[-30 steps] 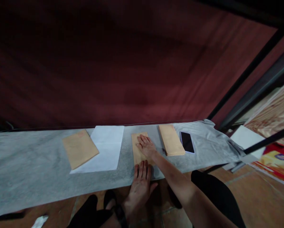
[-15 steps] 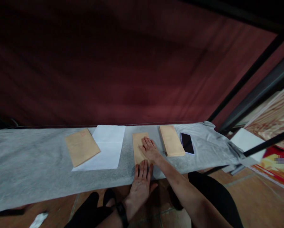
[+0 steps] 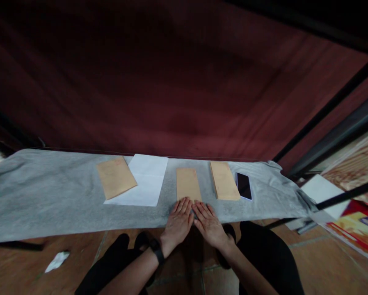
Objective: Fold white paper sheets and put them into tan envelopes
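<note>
A brown paper envelope point(image 3: 187, 183) lies flat on the grey cloth in front of me. On its near end rest the fingertips of my left hand point(image 3: 178, 223), laid flat with fingers stretched out. Beside it, my right hand point(image 3: 210, 224) also lies flat, its fingers on the envelope's near right corner. The two hands almost meet at the thumbs. To the right is a stack of brown envelopes point(image 3: 224, 180). On the left, another brown envelope or small pile point(image 3: 116, 177) partly covers a white paper sheet point(image 3: 149, 180).
A dark-screened phone point(image 3: 244, 186) lies right of the stack. Grey cloth point(image 3: 54, 192) covers the narrow bench, with a dark red curtain point(image 3: 171, 102) behind it. Black metal bars point(image 3: 325, 110) slant at the right. A red printed box point(image 3: 359, 221) and a white scrap point(image 3: 57, 262) are lower down.
My right hand has slid back from the middle of the envelope to its near end, beside my left hand. More of the envelope shows. The view has shifted slightly.
</note>
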Demonstrator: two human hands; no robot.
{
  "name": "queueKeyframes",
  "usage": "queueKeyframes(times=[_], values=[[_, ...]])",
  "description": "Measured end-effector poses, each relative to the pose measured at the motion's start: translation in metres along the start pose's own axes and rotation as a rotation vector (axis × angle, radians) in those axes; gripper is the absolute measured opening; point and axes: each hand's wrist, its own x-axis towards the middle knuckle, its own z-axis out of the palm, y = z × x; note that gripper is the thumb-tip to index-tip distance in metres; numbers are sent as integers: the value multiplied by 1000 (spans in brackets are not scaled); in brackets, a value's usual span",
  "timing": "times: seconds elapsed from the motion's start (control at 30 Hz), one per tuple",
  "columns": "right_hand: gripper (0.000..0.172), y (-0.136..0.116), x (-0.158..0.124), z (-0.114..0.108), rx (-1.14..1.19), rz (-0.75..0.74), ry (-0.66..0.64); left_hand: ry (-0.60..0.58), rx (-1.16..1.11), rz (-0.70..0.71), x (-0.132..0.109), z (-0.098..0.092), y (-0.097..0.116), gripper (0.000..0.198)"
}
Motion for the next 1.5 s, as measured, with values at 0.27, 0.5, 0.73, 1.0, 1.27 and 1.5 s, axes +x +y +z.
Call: queueKeyframes(times=[0.27,0.5,0.73,1.0,1.27,1.5], values=[[53,-9,-2,-1,28,68,37,8,40,-102,5,10,-10,55],[57,-25,-10,6,18,179,95,67,47,-151,-3,11,-11,60],[56,-26,-9,4,41,198,88,13,-59,79,-5,8,0,52],[47,-16,-3,-3,113,230,95,-12,-109,-42,3,2,-10,43],[44,-16,20,22,181,468,329,-57,-50,-67,15,-12,-12,35],[17,-8,59,14,914,840,459,24,-166,-74,23,-19,-21,30]])
